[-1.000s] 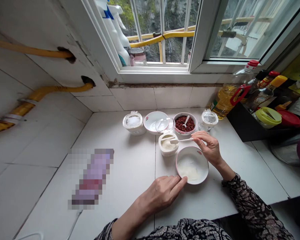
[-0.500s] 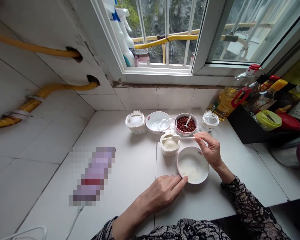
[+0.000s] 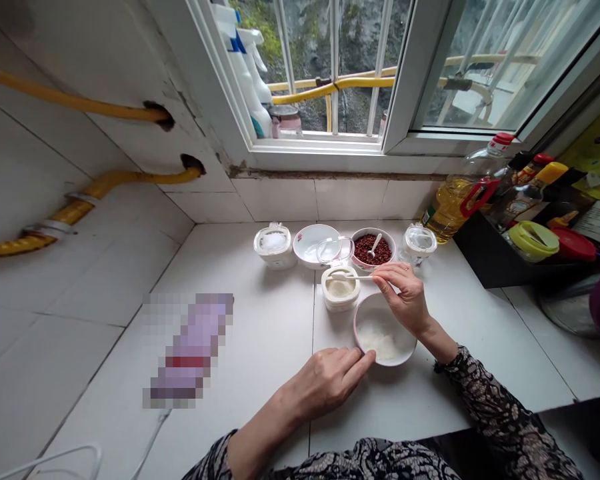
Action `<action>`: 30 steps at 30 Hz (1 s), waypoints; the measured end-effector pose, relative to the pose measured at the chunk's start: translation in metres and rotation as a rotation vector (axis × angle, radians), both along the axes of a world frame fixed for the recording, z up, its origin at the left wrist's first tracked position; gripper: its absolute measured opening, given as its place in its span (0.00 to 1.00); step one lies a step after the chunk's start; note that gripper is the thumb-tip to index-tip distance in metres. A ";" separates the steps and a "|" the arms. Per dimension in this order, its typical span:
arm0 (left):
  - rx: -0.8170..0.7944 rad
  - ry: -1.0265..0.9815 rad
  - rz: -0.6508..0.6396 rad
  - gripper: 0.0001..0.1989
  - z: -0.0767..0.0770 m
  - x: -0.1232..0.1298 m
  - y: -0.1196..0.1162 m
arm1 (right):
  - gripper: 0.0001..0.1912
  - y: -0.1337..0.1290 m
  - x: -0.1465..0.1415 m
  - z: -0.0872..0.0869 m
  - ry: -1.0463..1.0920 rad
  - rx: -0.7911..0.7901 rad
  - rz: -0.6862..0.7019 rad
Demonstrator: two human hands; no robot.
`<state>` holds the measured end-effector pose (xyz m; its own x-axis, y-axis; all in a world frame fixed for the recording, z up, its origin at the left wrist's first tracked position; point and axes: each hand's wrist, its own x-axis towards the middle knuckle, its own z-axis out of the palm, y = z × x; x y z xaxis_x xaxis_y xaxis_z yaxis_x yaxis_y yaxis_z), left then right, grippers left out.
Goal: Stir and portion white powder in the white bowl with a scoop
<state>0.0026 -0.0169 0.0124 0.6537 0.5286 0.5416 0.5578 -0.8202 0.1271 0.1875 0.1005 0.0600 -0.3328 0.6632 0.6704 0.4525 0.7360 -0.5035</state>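
Observation:
My right hand [image 3: 407,300] pinches the handle of a small white spoon [image 3: 359,277]. The spoon's head lies at the mouth of an open white jar [image 3: 338,307] with pale grains or powder inside. Just in front and to the right of that jar is a white bowl [image 3: 406,337] with a pink rim, partly covered by my right hand. Whitish grains or powder [image 3: 383,344] are spread over the bowl's bottom. My left hand [image 3: 330,380] is closed at the bowl's near left rim, thumb and fingertips on the edge.
Along the back stand a white jar [image 3: 273,257], a white dish [image 3: 306,256], a bowl of dark red beans [image 3: 363,248] with a spoon, and a clear-lidded jar [image 3: 419,244]. Oil and sauce bottles [image 3: 454,200] crowd the right. A blurred purple object [image 3: 193,347] lies left.
My right hand has moved left with the spoon, bringing its head further over the open jar. My left hand stays at the bowl's rim. The view has shifted slightly.

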 end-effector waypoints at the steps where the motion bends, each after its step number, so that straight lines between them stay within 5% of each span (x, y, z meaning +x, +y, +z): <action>1: -0.001 0.002 0.001 0.15 0.000 0.000 0.000 | 0.08 -0.001 0.000 0.001 -0.003 0.003 0.006; 8: 0.026 -0.002 -0.001 0.14 0.000 0.000 0.000 | 0.07 -0.005 0.005 0.008 0.062 0.003 -0.014; 13: 0.017 0.014 -0.004 0.14 -0.002 -0.002 0.001 | 0.11 -0.010 0.027 0.016 0.127 -0.141 -0.064; 21: 0.012 -0.022 -0.020 0.16 -0.002 -0.002 0.001 | 0.12 -0.022 0.066 0.030 -0.232 -0.111 -0.004; 30: 0.025 -0.051 -0.016 0.13 0.000 -0.001 0.001 | 0.12 -0.031 0.047 0.013 -0.337 -0.171 0.141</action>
<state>0.0019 -0.0155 0.0127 0.6333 0.5041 0.5872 0.5376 -0.8324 0.1348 0.2349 0.0690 0.0728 -0.6107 0.6878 0.3925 0.5137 0.7213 -0.4647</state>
